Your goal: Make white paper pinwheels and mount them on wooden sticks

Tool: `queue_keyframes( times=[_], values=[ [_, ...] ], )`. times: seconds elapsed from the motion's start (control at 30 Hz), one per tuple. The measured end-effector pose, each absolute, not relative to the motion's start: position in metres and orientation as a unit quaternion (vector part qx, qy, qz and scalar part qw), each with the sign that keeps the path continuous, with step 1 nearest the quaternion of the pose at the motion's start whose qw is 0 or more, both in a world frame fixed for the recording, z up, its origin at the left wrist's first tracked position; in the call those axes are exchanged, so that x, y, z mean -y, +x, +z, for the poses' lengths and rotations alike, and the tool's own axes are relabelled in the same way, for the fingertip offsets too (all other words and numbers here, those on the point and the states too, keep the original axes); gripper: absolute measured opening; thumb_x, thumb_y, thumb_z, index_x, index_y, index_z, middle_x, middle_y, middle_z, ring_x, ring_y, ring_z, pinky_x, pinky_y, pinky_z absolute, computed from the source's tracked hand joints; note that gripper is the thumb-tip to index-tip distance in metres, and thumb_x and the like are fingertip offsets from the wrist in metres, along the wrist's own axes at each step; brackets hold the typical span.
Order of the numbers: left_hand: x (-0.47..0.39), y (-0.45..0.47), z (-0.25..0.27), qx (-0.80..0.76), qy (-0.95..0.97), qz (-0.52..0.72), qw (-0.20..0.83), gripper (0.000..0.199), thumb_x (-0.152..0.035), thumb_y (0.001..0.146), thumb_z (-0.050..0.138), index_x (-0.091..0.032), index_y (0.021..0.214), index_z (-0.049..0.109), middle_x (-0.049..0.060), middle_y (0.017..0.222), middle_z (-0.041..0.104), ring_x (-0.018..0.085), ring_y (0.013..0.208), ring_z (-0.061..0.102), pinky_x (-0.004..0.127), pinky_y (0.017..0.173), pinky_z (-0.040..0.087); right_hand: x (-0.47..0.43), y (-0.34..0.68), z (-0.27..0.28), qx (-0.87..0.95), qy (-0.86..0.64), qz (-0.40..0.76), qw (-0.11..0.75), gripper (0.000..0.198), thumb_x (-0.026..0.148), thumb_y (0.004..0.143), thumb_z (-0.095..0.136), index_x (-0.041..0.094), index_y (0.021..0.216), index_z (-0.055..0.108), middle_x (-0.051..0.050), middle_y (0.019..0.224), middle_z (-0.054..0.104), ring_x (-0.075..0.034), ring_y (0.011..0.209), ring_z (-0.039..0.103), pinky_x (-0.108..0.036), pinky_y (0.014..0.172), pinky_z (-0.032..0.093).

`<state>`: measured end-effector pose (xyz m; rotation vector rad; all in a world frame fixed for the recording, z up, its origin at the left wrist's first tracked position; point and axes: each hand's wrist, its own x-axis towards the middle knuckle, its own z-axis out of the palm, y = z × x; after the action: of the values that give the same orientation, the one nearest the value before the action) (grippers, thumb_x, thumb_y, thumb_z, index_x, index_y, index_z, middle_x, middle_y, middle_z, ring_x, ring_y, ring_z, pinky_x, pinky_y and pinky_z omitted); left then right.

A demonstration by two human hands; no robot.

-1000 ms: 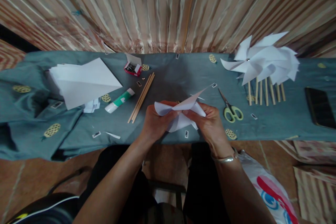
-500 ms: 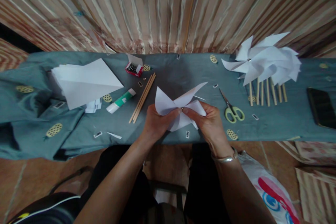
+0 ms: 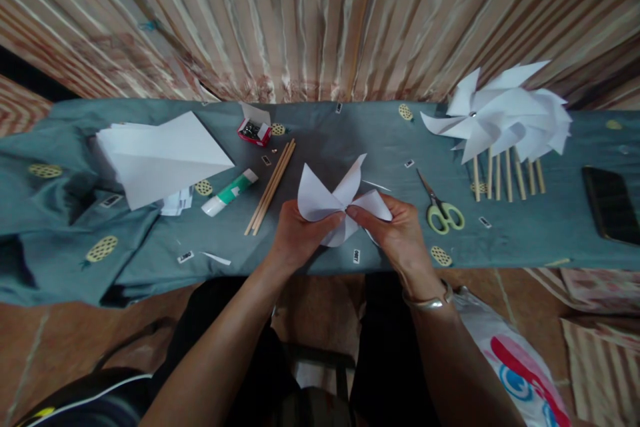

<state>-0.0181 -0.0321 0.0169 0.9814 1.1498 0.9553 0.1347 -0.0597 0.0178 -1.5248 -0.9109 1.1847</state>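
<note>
A white paper pinwheel (image 3: pixel 320 193) is held between both hands over the front middle of the cloth. My left hand (image 3: pixel 300 230) is closed on its left side, the thumb reaching in to the centre. From the other side my right hand (image 3: pixel 395 227) grips it, thumb also at the centre, where a small pin head shows. Fingers behind the paper are hidden. Left of the hands lie several thin wooden sticks (image 3: pixel 271 187). Scissors (image 3: pixel 443 210) with yellow-green handles rest to the right of my right hand.
A glue tube (image 3: pixel 230 192), a small red box of pins (image 3: pixel 254 132) and stacked white paper (image 3: pixel 165 153) lie on the left. Finished pinwheels (image 3: pixel 520 113) on sticks lie at the back right, near a dark phone (image 3: pixel 611 203). A striped curtain (image 3: pixel 310 20) hangs behind the table.
The pinwheel's upper right blade has shifted, now standing more upright and shorter in view. Both hands keep almost the same place and hold.
</note>
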Motion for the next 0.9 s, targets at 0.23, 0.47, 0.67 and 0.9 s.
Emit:
queue_keyframes(
  times=[0.23,0.47,0.67,0.9],
  values=[
    [0.031,-0.017,0.011,-0.497,0.431,0.425,0.622,0.021,-0.027,0.058,0.082,-0.011,0.07,0.075,0.005,0.069,0.074,0.018,0.061,0.065,0.026,0.056,0.052,0.06,0.138,0.017,0.37,-0.598,0.514,0.49,0.017,0.035,0.064,0.082,0.022,0.071,0.075,0.003,0.062,0.069,-0.011,0.053,0.052,-0.025,0.052,0.041],
    [0.031,-0.013,0.009,-0.494,0.384,0.451,0.636,0.026,-0.03,0.054,0.085,-0.013,0.071,0.076,0.005,0.073,0.076,0.018,0.063,0.066,0.028,0.06,0.054,0.066,0.148,0.015,0.351,-0.559,0.571,0.487,0.021,0.042,0.073,0.079,0.023,0.082,0.077,0.001,0.07,0.073,-0.011,0.057,0.058,-0.022,0.052,0.043],
    [0.032,-0.011,0.008,-0.502,0.363,0.441,0.65,0.028,-0.028,0.053,0.086,-0.012,0.073,0.076,0.006,0.075,0.076,0.019,0.066,0.067,0.03,0.064,0.054,0.068,0.152,0.013,0.333,-0.553,0.588,0.487,0.02,0.043,0.074,0.079,0.024,0.081,0.077,0.002,0.068,0.073,-0.011,0.054,0.058,-0.022,0.05,0.045],
    [0.032,-0.011,0.003,-0.501,0.377,0.436,0.646,0.03,-0.032,0.055,0.086,-0.011,0.075,0.076,0.008,0.078,0.076,0.019,0.066,0.067,0.03,0.063,0.054,0.067,0.155,0.019,0.329,-0.546,0.602,0.481,0.026,0.043,0.068,0.083,0.025,0.086,0.079,0.001,0.072,0.075,-0.013,0.058,0.062,-0.024,0.054,0.047]
  ],
)
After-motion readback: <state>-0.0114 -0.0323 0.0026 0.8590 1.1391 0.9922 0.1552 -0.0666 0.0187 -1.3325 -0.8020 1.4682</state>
